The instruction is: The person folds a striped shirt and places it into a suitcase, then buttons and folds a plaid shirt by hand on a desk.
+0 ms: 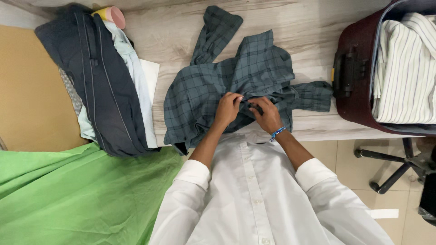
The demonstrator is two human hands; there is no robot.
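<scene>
Both hands, left hand (228,105) and right hand (265,113), pinched the rumpled plaid shirt (236,81) mid-frame on the table (309,27) (sleeves sprawled, nothing folded yet); suitcase (359,68) upper right already held a striped shirt (404,68).

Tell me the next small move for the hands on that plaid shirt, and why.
Probably finish closing the front: both the left hand and right hand pinch the plaid shirt at its middle, near the table's front edge. The shirt lies rumpled, sleeves splayed, so fastening and then smoothing it flat seems the likely step.
</scene>
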